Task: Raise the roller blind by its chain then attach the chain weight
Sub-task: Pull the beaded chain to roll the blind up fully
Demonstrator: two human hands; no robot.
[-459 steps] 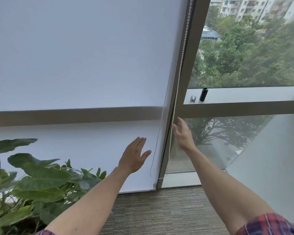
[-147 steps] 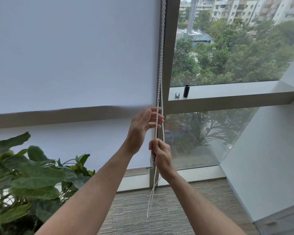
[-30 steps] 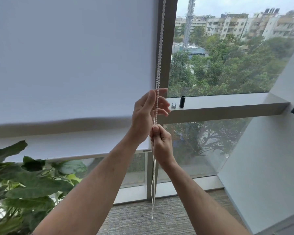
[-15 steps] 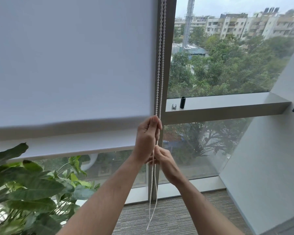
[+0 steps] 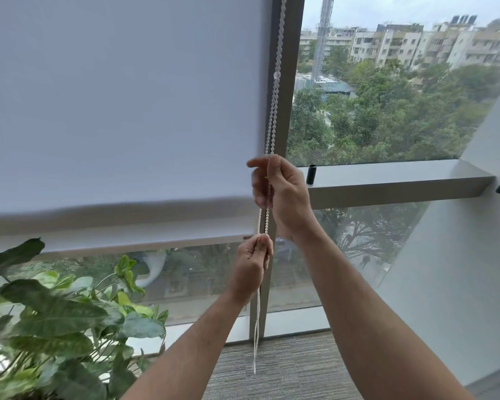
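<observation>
Fingers of our left hand [image 5: 250, 264] are curling round the white bead chain [image 5: 274, 90] low down, pinching both strands between thumb and forefinger just below the blind's bottom edge. Our right hand [image 5: 283, 192] is sitting higher on the same chain, its fingers [image 5: 260, 183] bending loosely around the strands at the level of the window ledge; that hand is blurring a little, so we are not telling how tightly it is closing. We are seeing the chain running straight up along the dark window mullion [image 5: 292, 82], passing through both hands, and dangling below the left hand toward the grey carpet [image 5: 286, 370].

The white roller blind [image 5: 122, 105] is covering the left pane down to about the height of our left hand, leaving a strip of glass showing beneath it. On the ledge [image 5: 393, 180] to the right of the mullion, the black cylindrical chain weight [image 5: 311, 174] is standing upright, just beside our right hand in the view. A leafy potted plant [image 5: 55, 327] is filling the lower left corner.
</observation>
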